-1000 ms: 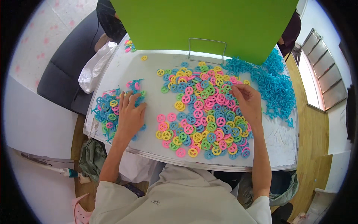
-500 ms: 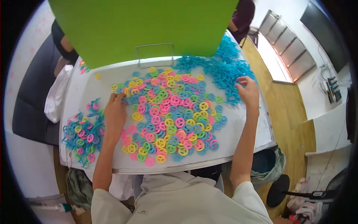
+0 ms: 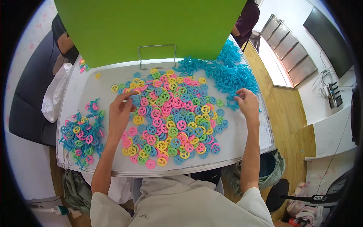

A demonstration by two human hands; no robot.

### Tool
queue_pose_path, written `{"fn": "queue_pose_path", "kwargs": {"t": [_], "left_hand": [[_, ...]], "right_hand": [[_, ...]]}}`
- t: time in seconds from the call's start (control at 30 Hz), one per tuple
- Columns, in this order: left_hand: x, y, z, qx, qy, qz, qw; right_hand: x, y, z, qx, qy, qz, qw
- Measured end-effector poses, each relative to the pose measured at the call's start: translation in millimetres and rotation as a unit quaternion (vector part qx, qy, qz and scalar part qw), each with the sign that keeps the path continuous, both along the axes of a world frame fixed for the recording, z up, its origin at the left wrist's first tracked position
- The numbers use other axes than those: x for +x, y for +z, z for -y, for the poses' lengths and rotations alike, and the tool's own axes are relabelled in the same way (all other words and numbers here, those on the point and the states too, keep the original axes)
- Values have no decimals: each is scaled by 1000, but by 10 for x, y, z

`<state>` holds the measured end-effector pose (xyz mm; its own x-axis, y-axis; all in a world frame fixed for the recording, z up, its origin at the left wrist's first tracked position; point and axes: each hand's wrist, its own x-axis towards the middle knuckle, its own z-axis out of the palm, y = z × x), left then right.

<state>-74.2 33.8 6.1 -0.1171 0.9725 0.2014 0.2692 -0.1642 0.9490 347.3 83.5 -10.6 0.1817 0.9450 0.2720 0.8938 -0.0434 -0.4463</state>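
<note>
Small spoked plastic rings [image 3: 181, 125] in pink, yellow, green and blue lie in a wide heap on the white table. At the heap's left edge my left hand [image 3: 120, 109] has its thumb and fingers closed round a blue spoked ring [image 3: 135, 100]. Over on the right, my right hand [image 3: 248, 106] pinches a thin blue plastic piece [image 3: 232, 102] at the near edge of the pile of blue plastic pieces [image 3: 236, 75]. Left of my left forearm is a smaller pile of blue pieces with rings on them [image 3: 82, 136].
A tall green panel [image 3: 147, 30] with a wire stand [image 3: 157, 56] rises at the table's far side. Two other people sit beyond it, partly hidden. A white bag [image 3: 56, 94] hangs at the left edge; a fabric-lined bin [image 3: 270, 166] stands below right.
My left hand has shifted slightly right and now has a blue ring between its fingers. My right hand has come down and nearer, to the blue pile's edge.
</note>
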Motion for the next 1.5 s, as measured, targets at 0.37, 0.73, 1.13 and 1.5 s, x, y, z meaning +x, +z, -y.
{"fn": "queue_pose_path", "kwargs": {"t": [0.37, 0.73, 1.13, 1.5], "left_hand": [[521, 349, -28, -178, -179, 250, 935], [525, 135, 24, -166, -149, 340, 913], [617, -2, -5, -160, -157, 170, 959], [547, 23, 3, -147, -164, 272, 937]], "right_hand": [[-777, 507, -4, -18, 207, -450, 869], [-1553, 426, 139, -201, 430, -484, 735], [-1742, 219, 227, -122, 277, -459, 835], [-1772, 209, 310, -54, 312, -376, 871]]}}
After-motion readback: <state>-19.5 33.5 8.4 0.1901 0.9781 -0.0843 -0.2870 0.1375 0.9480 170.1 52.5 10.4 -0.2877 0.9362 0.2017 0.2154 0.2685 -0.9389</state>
